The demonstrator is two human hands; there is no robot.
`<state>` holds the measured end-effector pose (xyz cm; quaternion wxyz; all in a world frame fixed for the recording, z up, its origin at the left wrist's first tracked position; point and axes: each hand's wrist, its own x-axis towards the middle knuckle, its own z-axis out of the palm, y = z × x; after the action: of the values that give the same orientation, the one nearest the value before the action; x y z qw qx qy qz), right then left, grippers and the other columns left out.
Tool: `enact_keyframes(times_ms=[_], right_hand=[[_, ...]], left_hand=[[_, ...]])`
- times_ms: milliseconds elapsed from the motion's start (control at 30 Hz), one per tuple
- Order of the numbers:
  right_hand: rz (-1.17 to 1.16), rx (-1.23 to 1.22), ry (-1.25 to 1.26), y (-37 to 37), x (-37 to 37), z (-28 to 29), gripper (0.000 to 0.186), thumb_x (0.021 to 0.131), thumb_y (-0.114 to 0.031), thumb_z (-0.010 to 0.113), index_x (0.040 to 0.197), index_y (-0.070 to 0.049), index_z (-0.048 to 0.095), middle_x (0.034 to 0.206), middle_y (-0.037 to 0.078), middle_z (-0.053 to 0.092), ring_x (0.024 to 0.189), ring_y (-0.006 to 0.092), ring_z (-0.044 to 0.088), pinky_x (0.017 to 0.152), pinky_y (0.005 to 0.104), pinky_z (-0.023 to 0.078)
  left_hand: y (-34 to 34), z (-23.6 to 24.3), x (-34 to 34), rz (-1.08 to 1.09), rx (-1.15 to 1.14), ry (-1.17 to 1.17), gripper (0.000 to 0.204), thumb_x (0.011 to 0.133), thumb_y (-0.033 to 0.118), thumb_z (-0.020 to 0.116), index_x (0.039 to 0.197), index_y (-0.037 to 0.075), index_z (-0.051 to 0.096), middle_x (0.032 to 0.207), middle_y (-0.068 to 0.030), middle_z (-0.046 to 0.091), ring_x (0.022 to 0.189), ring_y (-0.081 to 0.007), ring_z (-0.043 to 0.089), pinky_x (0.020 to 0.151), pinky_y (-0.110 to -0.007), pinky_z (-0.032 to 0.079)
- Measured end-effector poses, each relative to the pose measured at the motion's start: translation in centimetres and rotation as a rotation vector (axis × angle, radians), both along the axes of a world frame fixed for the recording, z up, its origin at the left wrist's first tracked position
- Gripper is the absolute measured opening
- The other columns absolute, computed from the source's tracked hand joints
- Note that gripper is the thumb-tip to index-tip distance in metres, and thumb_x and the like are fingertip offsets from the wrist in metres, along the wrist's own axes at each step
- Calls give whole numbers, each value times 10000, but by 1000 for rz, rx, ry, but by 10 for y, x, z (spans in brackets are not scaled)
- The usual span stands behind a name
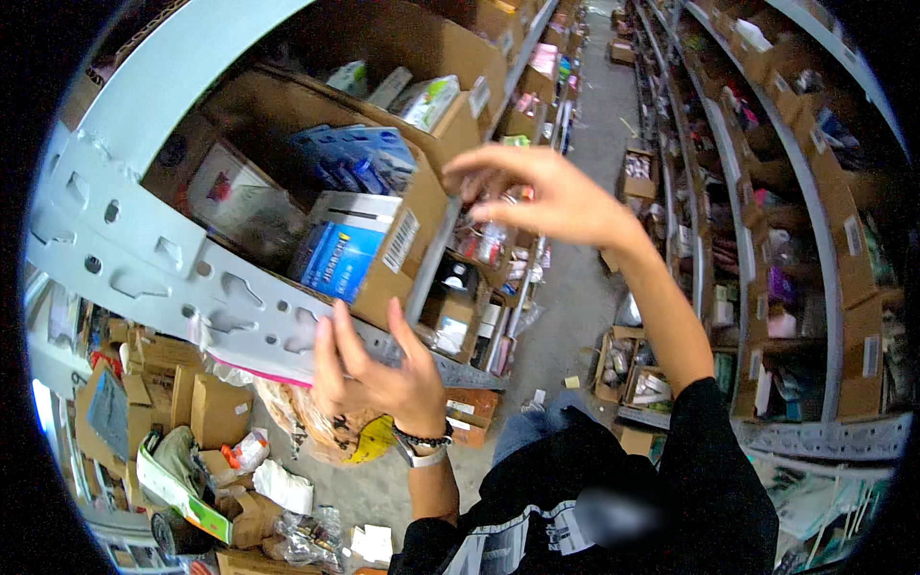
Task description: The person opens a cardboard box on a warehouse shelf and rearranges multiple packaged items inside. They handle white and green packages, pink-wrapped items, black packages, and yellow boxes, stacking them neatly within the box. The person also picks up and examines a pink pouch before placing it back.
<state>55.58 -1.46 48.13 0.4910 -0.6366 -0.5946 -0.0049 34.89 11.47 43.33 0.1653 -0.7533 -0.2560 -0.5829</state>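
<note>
My left hand (379, 374) has its fingers and thumb spread, with nothing held. Its fingertips are beside the perforated metal upright (206, 273), just below an open cardboard carton (419, 216) on the shelf; whether they touch is unclear. My right hand (541, 192) is raised at the carton's aisle side, thumb apart from loosely bent fingers, and I see nothing in it. Inside the carton, a blue box (337, 261) stands at the near corner. Behind it are several blue blister cards (350, 158). A plastic-wrapped pack (230, 196) leans at the left.
Another carton (479, 72) with small boxes sits behind. A long shelf of cartons (843, 240) lines the aisle's right side, with grey floor (599, 125) between. At lower left are piled cardboard boxes (218, 410), plastic bags, and a large patterned bag (316, 422) below my left hand.
</note>
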Motion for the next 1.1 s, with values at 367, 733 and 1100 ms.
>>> enact_keyframes(times_ms=[367,733,1100], right_hand=[[-2,151,-160,49,-2,-9,292,820,-80,725,1071,-24,587,988,132,603,830,295,632,717,362,516],[326,123,-349,38,61,-1,278,814,-97,671,1076,-44,596,992,86,606,850,258,649,698,350,542],[43,244,-592,32,165,26,363,788,-85,706,1137,-39,617,1126,96,620,1053,288,584,908,414,455]], left_hand=[[7,-9,6,140,92,49,507,781,163,828,1226,59,609,1232,-119,465,1159,-297,439,968,-428,393],[-9,-18,30,425,-36,7,517,831,154,777,1275,7,558,1230,-137,440,1160,-304,423,979,-438,375],[-48,7,100,80,-64,108,423,785,-55,682,1187,36,586,1195,-141,532,1114,-291,534,956,-393,425]])
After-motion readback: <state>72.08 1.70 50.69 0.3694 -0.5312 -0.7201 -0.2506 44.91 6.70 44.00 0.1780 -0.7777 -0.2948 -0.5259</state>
